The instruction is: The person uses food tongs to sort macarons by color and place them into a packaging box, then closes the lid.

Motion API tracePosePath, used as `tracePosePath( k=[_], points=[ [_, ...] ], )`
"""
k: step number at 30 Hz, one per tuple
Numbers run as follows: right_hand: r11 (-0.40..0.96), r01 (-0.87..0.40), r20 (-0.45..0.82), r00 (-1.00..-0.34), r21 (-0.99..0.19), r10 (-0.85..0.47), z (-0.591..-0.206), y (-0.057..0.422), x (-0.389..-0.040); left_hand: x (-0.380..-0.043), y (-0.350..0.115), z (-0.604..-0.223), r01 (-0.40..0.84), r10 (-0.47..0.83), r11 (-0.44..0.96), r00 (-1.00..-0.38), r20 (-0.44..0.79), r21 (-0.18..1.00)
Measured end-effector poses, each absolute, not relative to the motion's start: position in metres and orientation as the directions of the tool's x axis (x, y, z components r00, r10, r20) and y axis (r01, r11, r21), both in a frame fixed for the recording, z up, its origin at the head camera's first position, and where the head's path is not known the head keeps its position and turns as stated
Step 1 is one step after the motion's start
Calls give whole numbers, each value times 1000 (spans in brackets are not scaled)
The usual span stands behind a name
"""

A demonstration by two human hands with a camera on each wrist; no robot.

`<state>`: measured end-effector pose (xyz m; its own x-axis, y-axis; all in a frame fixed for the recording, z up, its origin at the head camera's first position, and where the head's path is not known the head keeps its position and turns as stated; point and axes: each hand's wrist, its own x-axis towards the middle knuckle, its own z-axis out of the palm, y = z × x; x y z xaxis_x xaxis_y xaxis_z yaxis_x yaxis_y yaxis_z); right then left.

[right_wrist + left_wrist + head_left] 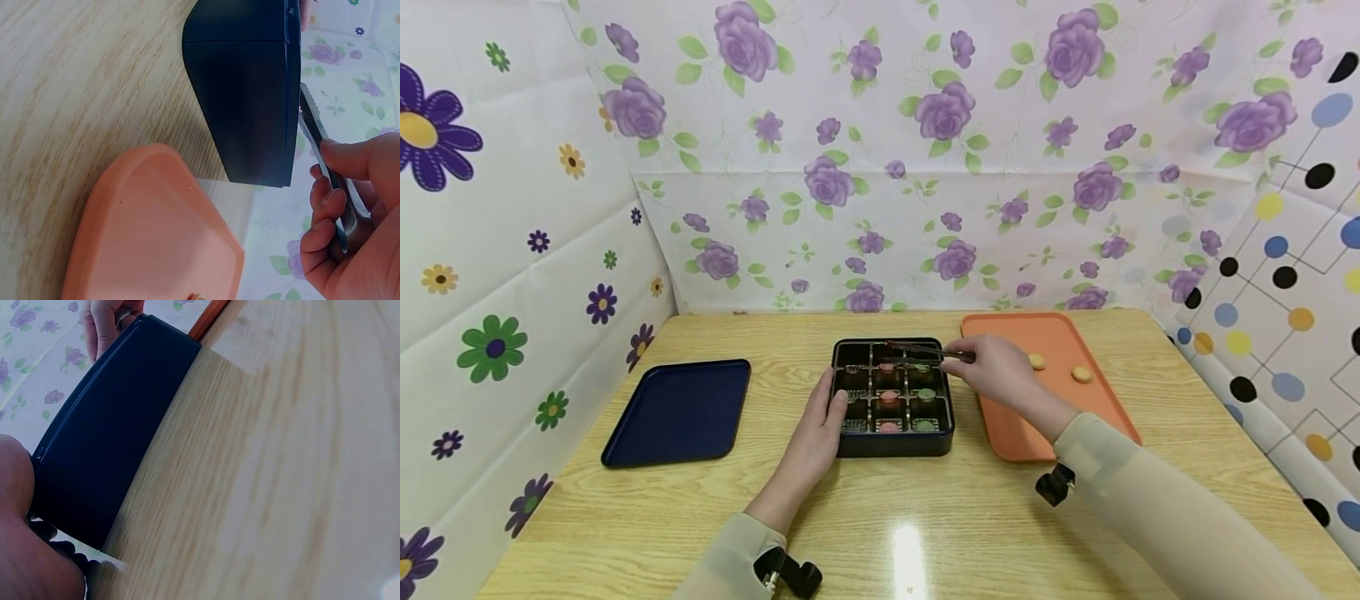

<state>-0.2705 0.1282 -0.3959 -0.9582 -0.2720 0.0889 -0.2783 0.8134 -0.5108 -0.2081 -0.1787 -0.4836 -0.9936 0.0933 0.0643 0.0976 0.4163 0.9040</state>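
Two hands are in my view: the right hand pinches metal tongs between thumb and fingers, their tips over the back row of the black box, and I cannot tell whether those tips hold anything; the left hand grips the box at its left wall, thumb on the rim. The box stands midway between the table's side edges, near the back edge, glossy and split three by three. I see pink rounds down its middle column, green rounds down the right, clear ridged liners in the left. A dark blue tray lies toward the left edge of the table; an orange tray, bearing two tan rounds, lies toward its back right corner. The tabletop is pale yellow woodgrain with one bright glare. White cloths border it: purple roses behind, mixed flowers left, coloured dots right.
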Motion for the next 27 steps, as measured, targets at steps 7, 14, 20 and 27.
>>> tracePosePath(
  k=[7,14,20,27],
  points=[
    [813,-294,102,-954,-503,-282,-397,130,-270,-206,-177,-483,103,85,426,-994,73,899],
    [799,-305,125,-951,-518,-282,-396,132,-265,-202,-172,-475,137,76,421,-990,116,897],
    [797,-298,139,-954,-525,-265,-394,138,-258,-202,-173,-477,125,78,419,-992,101,899],
    [791,-293,140,-956,-537,-259,-390,149,-251,-209,-179,-485,107,91,420,-993,75,901]
  ],
)
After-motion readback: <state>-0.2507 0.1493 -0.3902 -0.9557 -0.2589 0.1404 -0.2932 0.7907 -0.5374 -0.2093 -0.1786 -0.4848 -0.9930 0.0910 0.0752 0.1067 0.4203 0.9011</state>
